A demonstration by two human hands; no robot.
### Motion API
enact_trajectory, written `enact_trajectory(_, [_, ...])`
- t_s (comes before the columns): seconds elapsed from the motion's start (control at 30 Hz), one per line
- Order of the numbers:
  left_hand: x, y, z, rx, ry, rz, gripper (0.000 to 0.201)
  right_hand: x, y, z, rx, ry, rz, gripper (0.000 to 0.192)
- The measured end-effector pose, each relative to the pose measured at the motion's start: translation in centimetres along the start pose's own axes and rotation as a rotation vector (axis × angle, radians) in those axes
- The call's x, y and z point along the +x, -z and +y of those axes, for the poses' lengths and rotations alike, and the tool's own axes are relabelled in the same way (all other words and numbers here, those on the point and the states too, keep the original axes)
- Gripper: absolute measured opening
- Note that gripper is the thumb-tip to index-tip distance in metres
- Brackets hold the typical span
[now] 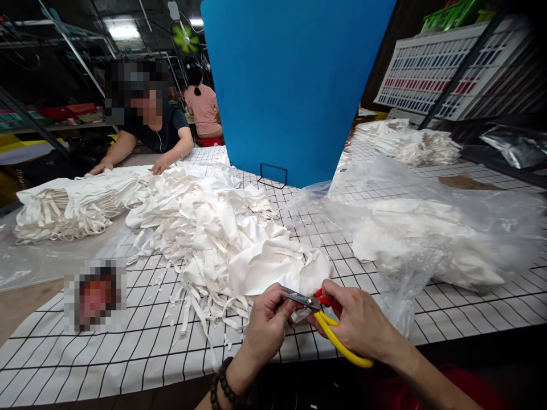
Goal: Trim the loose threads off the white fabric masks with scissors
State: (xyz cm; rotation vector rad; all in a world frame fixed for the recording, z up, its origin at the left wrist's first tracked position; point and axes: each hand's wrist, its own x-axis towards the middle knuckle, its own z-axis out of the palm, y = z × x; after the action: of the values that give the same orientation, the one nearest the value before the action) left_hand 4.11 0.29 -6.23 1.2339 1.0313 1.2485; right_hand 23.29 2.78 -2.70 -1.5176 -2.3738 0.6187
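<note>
The right hand (pixel 361 324) is closed around a pair of snips (pixel 318 310) with a yellow loop handle and a red part near the pivot; the grey blades point left toward the other hand. The left hand (pixel 267 327), a bead bracelet (pixel 224 387) on its wrist, is curled with fingers pinched on a bit of white cloth (pixel 301 314) right at the blade tips. Whether the blades are touching the cloth cannot be told. Both hands sit over the near edge of the table (pixel 128 353), which is covered with a white sheet ruled in black squares. Just beyond the hands, touching the pinched piece, a large pile of white cloth pieces (pixel 222 228) with loose straps spreads up and left across the table. To the right of the hands lies a clear plastic bag (pixel 427 228) with more white pieces inside. Behind the pile and bag stands an upright blue board (pixel 294 85) on a wire foot. Far left, a neater stack (pixel 68 208) of white pieces lies on clear film, and a co-worker in a dark top rests both hands (pixel 160 166) on it. Far right, at the back of the table, is another white heap (pixel 410 142), with a colour chart (pixel 444 68) leaning behind it.
</note>
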Motion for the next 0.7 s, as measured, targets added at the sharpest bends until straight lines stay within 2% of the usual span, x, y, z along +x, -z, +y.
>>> enact_trajectory(0.23, [0.6, -0.2, 0.0, 0.0, 0.044, -0.015, 0.024, 0.3, -0.9, 1.0, 0.112, -0.014, -0.012, 0.031])
enact_trajectory(0.5, [1.0, 0.1, 0.8, 0.072, 0.015, -0.084, 0.025, -0.4, 0.5, 0.3, 0.141, -0.002, -0.038, 0.037])
enact_trajectory(0.7, [0.8, 0.2, 1.2, 0.162, -0.013, -0.113, 0.022, -0.5, 0.5, 0.1, 0.158, 0.01, -0.042, 0.039])
